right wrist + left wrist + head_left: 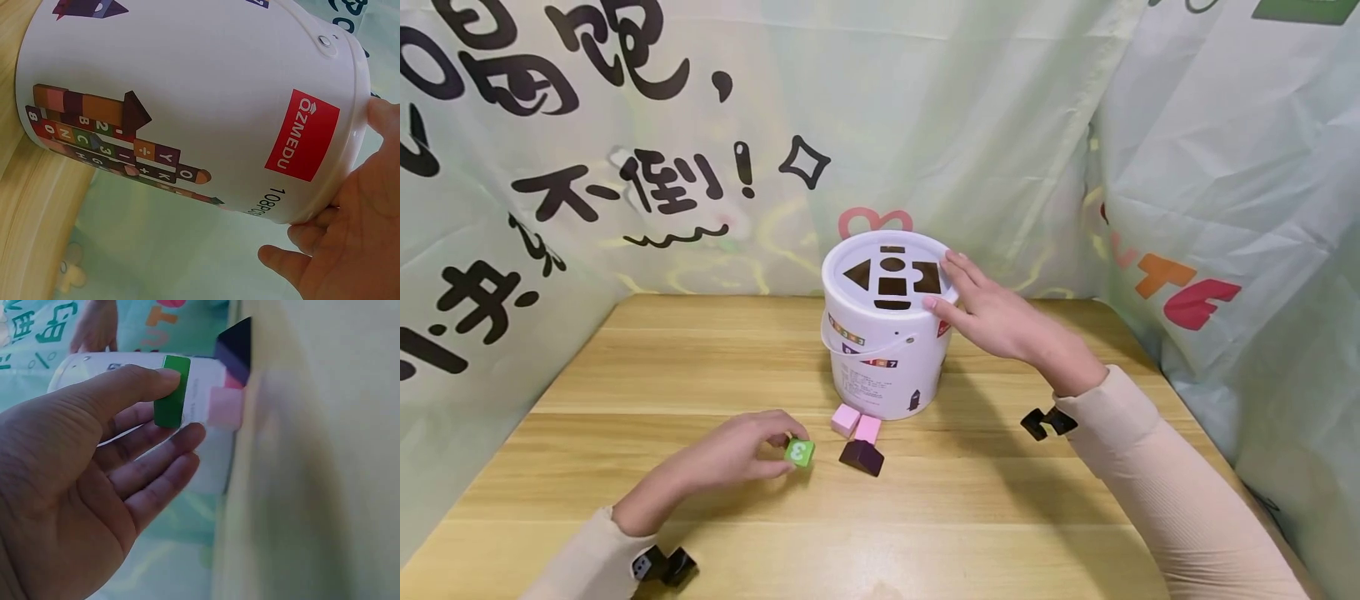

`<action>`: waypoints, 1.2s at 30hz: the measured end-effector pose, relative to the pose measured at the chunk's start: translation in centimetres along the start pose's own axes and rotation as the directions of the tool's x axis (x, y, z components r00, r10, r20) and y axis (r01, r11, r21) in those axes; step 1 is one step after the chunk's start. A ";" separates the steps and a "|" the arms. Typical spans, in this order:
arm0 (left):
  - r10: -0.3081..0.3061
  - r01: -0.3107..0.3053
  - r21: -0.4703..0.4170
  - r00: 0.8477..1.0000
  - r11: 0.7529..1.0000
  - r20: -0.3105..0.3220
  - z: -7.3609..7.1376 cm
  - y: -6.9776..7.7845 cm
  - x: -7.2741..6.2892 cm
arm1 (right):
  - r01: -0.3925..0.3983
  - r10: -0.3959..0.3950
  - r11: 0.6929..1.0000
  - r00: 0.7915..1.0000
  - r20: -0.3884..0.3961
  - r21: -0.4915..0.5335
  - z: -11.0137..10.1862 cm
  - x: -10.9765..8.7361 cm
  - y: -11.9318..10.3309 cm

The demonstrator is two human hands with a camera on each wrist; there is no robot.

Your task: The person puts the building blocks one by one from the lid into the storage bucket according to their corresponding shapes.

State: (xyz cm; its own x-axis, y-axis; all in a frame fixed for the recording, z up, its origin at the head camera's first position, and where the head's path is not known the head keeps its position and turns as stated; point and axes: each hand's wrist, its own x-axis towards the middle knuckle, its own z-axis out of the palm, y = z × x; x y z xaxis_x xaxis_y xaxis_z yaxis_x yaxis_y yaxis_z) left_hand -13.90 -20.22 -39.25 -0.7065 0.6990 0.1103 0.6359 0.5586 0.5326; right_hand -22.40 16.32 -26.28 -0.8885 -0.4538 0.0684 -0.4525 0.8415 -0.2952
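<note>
My left hand (741, 450) pinches a green block (800, 452) with a white 3 on its top, held between thumb and fingers. The left wrist view shows the thumb on one side of that green block (172, 392). On the rim of a white bucket (883, 367) rests my right hand (1000, 312), its fingers fairly straight along the edge and its thumb over the lid. The bucket's lid (842, 247) has several dark shaped holes. Two pink blocks (846, 420) and a dark roof-shaped block (862, 457) lie in front of the bucket, right of my left hand.
The bucket stands toward the back of a wooden table (700, 358), its thin handle (868, 354) hanging down in front. Printed cloth (985, 125) hangs behind the table and along both sides.
</note>
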 end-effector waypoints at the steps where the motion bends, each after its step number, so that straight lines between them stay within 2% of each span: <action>1: 0.007 -0.007 0.005 1.000 1.000 -0.013 -0.4 0.1 0.0 | 0.003 -0.003 1.000 1.000 -0.001 -0.001 0.0 0.0 0.0; 4: 0.036 -0.033 0.042 0.998 0.999 -0.059 -1.5 0.3 0.3 | 0.008 -0.008 1.000 1.000 -0.004 -0.003 0.0 0.0 -0.1; 8: 0.043 -0.036 0.068 0.993 0.997 -0.110 -3.4 0.9 0.9 | 0.004 -0.004 1.000 1.000 -0.005 -0.004 0.0 0.0 -0.1; 14: 0.055 -0.047 0.052 0.983 0.998 -0.175 -6.6 2.4 2.2 | 0.001 -0.001 1.000 1.000 -0.005 -0.009 0.1 0.0 -0.1; 20: 0.074 -0.058 0.072 0.968 0.996 -0.238 -9.3 3.7 4.2 | 0.001 -0.001 1.000 1.000 -0.010 -0.009 0.1 0.0 0.0; 25: 0.068 -0.061 0.035 0.957 0.998 -0.281 -11.1 4.4 6.2 | -0.001 0.001 1.000 1.000 -0.003 -0.006 0.1 0.0 0.0; 31: 0.066 -0.064 0.017 0.957 0.998 -0.283 -12.6 5.1 8.5 | 0.003 -0.003 1.000 1.000 -0.008 -0.001 0.1 -0.1 0.0; 36: 0.029 -0.026 0.011 0.956 1.000 -0.293 -13.5 5.9 10.5 | 0.001 -0.001 1.000 1.000 -0.010 0.004 0.2 -0.1 0.0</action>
State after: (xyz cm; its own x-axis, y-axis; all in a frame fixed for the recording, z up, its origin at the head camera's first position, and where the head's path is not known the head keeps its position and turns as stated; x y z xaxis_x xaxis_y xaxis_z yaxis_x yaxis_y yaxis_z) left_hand -21.76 -15.62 -23.67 -0.7481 0.5529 0.3668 0.6577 0.5450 0.5200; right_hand -22.35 16.32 -26.44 -0.8886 -0.4519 0.0785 -0.4534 0.8398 -0.2985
